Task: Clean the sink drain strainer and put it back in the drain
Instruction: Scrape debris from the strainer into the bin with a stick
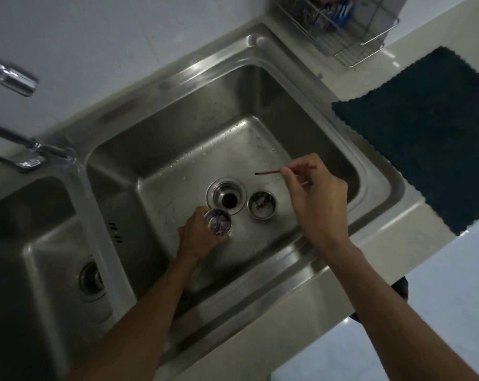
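In the head view, a double steel sink (260,78) is seen from above, set into a pale table (414,215) that runs from the upper right to the lower middle of the frame. The larger basin fills the centre; its floor is bare apart from scattered water drops toward the upper part, and open room is left along its right and upper walls.

The open drain (226,196) lies just below the middle of the frame, ringed by a bright flange. A small round steel cup (262,205) is set on the basin floor just right of the drain, close to it but apart from its rim.

The drain strainer (219,223) is held just below and left of the drain, its edge overlapping the flange in the picture; purplish debris is seen inside it. The left hand (197,236) is wrapped around the strainer from below, its fingers clamped on the wall.

The right hand (315,193) is held above the right part of the basin, its fingers pinched together on a thin red stick (271,171) whose dark tip points left, above the drain and clear of everything.

A second basin occupies the lower left, a tap (26,155) stands at the left edge, a wire rack (342,31) at the top, and a dark cloth (425,133) is laid on the table at right.
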Available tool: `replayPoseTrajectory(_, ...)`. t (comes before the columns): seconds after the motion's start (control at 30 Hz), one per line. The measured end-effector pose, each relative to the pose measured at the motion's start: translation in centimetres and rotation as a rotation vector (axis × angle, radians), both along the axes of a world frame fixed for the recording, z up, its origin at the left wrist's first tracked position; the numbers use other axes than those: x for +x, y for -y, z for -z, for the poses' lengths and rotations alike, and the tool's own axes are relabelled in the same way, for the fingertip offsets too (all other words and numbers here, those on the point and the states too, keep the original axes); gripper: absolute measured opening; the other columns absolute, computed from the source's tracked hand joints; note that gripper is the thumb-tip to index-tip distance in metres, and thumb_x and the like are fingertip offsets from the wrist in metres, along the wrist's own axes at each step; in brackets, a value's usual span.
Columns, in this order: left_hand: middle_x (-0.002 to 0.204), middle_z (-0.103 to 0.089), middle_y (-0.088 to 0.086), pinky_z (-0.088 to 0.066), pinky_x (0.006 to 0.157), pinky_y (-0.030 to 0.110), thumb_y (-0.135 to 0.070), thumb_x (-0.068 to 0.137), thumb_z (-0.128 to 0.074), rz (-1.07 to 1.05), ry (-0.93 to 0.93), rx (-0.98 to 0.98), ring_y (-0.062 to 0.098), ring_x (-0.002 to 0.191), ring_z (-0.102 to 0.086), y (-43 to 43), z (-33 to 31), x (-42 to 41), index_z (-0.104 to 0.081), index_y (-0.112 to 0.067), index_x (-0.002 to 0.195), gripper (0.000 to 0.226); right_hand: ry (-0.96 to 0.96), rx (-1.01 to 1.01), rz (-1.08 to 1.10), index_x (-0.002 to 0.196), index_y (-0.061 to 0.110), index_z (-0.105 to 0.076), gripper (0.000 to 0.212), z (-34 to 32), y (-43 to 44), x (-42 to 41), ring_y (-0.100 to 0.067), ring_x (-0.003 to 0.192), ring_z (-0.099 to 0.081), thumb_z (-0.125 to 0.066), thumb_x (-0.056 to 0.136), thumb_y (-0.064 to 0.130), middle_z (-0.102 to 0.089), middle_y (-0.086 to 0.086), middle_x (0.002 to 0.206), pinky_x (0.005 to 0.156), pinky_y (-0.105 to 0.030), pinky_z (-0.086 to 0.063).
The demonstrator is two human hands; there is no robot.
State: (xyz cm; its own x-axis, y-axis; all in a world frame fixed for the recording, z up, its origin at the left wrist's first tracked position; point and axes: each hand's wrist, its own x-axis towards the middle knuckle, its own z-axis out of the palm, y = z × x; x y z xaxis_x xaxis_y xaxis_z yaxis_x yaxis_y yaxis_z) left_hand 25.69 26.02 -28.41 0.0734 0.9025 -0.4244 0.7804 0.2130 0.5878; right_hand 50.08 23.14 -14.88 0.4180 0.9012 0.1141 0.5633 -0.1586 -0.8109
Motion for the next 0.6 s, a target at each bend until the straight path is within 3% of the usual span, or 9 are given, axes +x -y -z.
replayPoseTrajectory(0.1, 0.152, -0.045, 0.001, -0.031, 0.118, 0.052, -0.065, 0.051, -0.094, 0.110, -0.089, 0.079, 0.025, 0.139, -0.039, -0.4, -0.2, 0.5, -0.040, -0.025, 0.149, 0.118, 0.004, -0.006, 0.000, 0.106, 0.021, -0.068, 0.012, 0.0, -0.6, -0.2, 0.000, 0.081, -0.066, -0.068, 0.099, 0.031, -0.071, 0.011, 0.091, 0.075, -0.026, -0.060)
replayPoseTrajectory(0.17, 0.156, -0.040, 0.000, -0.027, 0.118, 0.049, -0.076, 0.055, -0.084, 0.222, -0.149, 0.192, 0.024, 0.143, -0.035, -1.1, -0.4, 1.8, -0.035, -0.028, 0.152, 0.119, 0.011, -0.012, 0.011, 0.107, 0.020, -0.068, 0.013, -0.1, -0.8, -0.2, -0.001, 0.080, -0.066, -0.068, 0.098, 0.031, -0.071, 0.011, 0.091, 0.074, -0.027, -0.061)
replayPoseTrajectory(0.3, 0.149, -0.050, -0.003, -0.027, 0.112, 0.047, -0.080, 0.059, -0.070, 0.452, -0.223, 0.313, 0.024, 0.139, -0.045, -2.8, -0.6, 5.9, -0.039, -0.030, 0.149, 0.108, 0.016, -0.012, 0.031, 0.106, 0.018, -0.068, 0.014, -0.7, -0.6, 0.5, -0.005, 0.082, -0.068, -0.068, 0.099, 0.030, -0.071, 0.008, 0.090, 0.074, -0.031, -0.060)
replayPoseTrajectory(0.43, 0.147, -0.051, 0.001, -0.023, 0.108, 0.046, -0.070, 0.066, -0.076, 0.579, -0.253, 0.249, 0.026, 0.137, -0.047, -3.3, 0.5, 9.2, -0.034, -0.029, 0.155, 0.107, -0.002, -0.036, 0.046, 0.109, 0.017, -0.069, 0.016, -1.3, 0.4, 1.7, -0.007, 0.086, -0.069, -0.066, 0.100, 0.030, -0.072, 0.007, 0.096, 0.079, -0.033, -0.061)
replayPoseTrajectory(0.6, 0.141, -0.053, 0.005, -0.029, 0.110, 0.048, -0.046, 0.078, -0.079, 0.459, -0.175, 0.238, 0.031, 0.129, -0.055, -2.9, 0.4, 10.2, -0.045, -0.026, 0.152, 0.084, -0.026, 0.008, 0.081, 0.107, 0.015, -0.071, 0.015, -1.7, 2.3, 3.3, -0.009, 0.085, -0.068, -0.067, 0.100, 0.028, -0.070, 0.008, 0.096, 0.080, -0.032, -0.061)
